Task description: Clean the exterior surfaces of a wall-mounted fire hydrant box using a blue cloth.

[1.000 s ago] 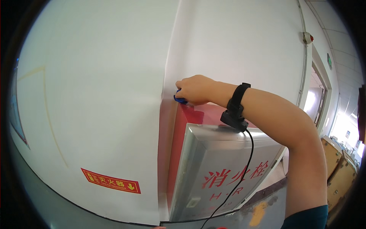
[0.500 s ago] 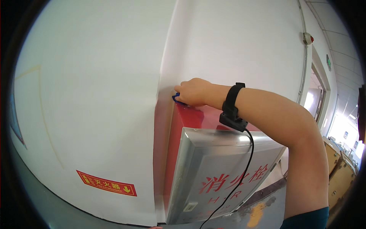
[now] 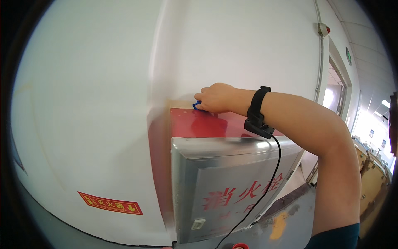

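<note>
Red metal forms the top point(image 3: 207, 123) of a wall-mounted cabinet point(image 3: 232, 182) in the middle of the frame, and the right hand point(image 3: 216, 98) rests on its back edge, just where it meets the white wall point(image 3: 103, 83). A small blue cloth point(image 3: 197, 105), or something like it, shows only as a scrap under the fingertips at the left of the hand; the grip is curled down over it, pressing it flat against the red surface, probably so that it stays in contact along the corner where dust would gather. What exactly the blue thing is cannot be told, since most of it is hidden.

The forearm comes in from the lower right and reaches up and across, above the cabinet's silver door point(image 3: 240, 195) with its red lettering. A black wrist strap point(image 3: 257, 108) carries a small box, and a black cable point(image 3: 265, 182) hangs from it down the front of the door. A red sticker point(image 3: 110, 203) sits low on the wall at lower left. The left hand is out of view. At far right a doorway point(image 3: 336, 95) and a bright corridor open.
</note>
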### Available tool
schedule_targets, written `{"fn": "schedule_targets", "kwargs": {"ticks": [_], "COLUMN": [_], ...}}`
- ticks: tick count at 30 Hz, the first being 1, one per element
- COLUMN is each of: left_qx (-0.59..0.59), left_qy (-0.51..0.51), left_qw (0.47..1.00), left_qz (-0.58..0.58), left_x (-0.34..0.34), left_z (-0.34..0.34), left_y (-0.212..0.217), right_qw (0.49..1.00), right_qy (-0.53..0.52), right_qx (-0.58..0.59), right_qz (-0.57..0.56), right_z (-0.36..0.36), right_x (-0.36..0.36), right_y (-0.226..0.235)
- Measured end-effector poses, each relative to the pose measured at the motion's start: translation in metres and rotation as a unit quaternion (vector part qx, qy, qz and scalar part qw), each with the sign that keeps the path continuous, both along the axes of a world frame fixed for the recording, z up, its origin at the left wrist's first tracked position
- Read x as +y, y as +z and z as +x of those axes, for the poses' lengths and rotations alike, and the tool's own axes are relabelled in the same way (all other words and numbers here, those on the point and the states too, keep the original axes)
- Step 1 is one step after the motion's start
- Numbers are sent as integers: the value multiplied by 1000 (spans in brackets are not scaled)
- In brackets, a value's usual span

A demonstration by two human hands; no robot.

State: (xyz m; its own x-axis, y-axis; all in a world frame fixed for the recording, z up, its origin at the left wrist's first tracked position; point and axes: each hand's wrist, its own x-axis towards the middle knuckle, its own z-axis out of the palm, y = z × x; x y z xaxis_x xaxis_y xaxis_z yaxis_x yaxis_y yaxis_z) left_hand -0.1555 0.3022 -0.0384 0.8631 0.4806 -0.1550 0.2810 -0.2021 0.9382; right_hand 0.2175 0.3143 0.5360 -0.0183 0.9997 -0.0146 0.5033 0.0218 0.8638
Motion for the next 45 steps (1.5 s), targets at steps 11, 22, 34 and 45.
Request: {"fn": "schedule_targets", "kwargs": {"ticks": [11, 22, 34, 45], "left_qx": [23, 50, 48, 146], "left_qy": [-8, -14, -12, -65], "left_qw": [1000, 999, 997, 986], "left_qz": [2, 12, 59, 40], "left_x": [-17, -38, -38, -1], "left_z": [22, 38, 24, -18], "left_y": [-11, -2, 10, 14], "right_qw": [990, 990, 998, 989], "right_qy": [-53, -65, 16, -44], "right_qx": [116, 101, 11, 30], "right_qz": [61, 74, 57, 136], "right_z": [48, 104, 100, 82], "right_x": [-56, -106, -150, -173], "right_y": [2, 3, 36, 44]}}
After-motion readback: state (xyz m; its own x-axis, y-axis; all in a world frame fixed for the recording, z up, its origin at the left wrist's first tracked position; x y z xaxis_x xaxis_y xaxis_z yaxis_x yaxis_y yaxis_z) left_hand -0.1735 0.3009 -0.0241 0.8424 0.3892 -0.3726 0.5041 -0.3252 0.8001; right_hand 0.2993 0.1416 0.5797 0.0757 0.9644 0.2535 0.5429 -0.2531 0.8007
